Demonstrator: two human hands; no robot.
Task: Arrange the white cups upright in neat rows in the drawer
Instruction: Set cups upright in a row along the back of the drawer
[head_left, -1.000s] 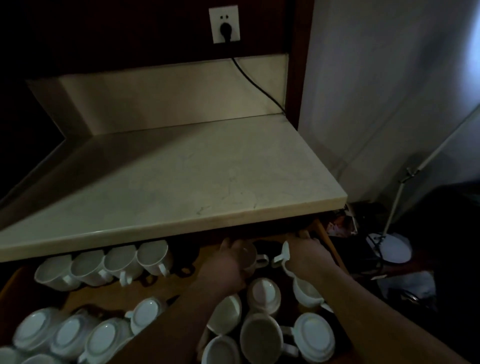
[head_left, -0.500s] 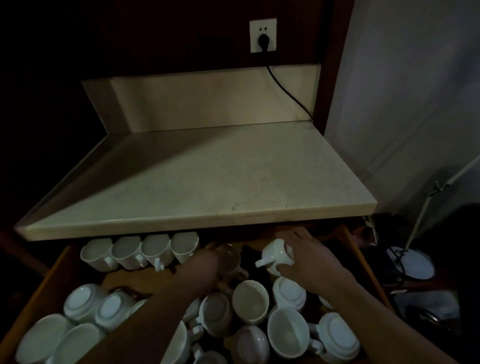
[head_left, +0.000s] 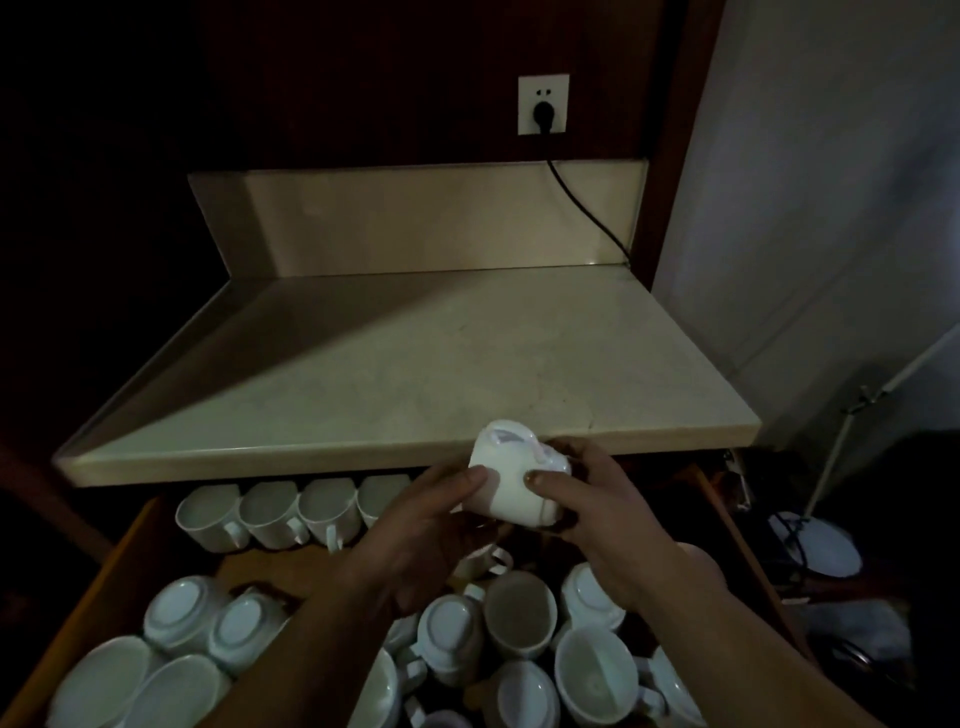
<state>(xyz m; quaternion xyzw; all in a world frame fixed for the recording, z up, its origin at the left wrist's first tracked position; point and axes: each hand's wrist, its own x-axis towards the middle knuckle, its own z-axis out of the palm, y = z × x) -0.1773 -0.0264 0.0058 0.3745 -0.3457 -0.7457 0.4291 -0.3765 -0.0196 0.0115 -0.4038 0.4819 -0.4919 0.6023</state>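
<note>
Head camera first, and it's the only view we've got: both hands are up over the open drawer (head_left: 111, 566), and between them is one white cup (head_left: 511, 475), lifted clear of the pile and hanging right in front of the counter edge (head_left: 363, 457). The left hand (head_left: 426, 530) curls round the cup's near side with its thumb pressed on the wall. The right hand (head_left: 597, 512) grips the other side, thumb on too. The cup is tipped over, not upright, and in this dim light I can't tell which way its mouth faces. Here's the danger as I judge it: smooth glazed china, turned between two hands, could slip and drop onto the jumble of cups (head_left: 519, 618) directly below, chipping both. Lifted any higher, it could knock the stone lip of the counter. Set down beside the back row (head_left: 291, 512) of upright cups, its handle could catch a neighbour and tip it. The upside-down cups (head_left: 208, 618) at the left are not yet turned.
</note>
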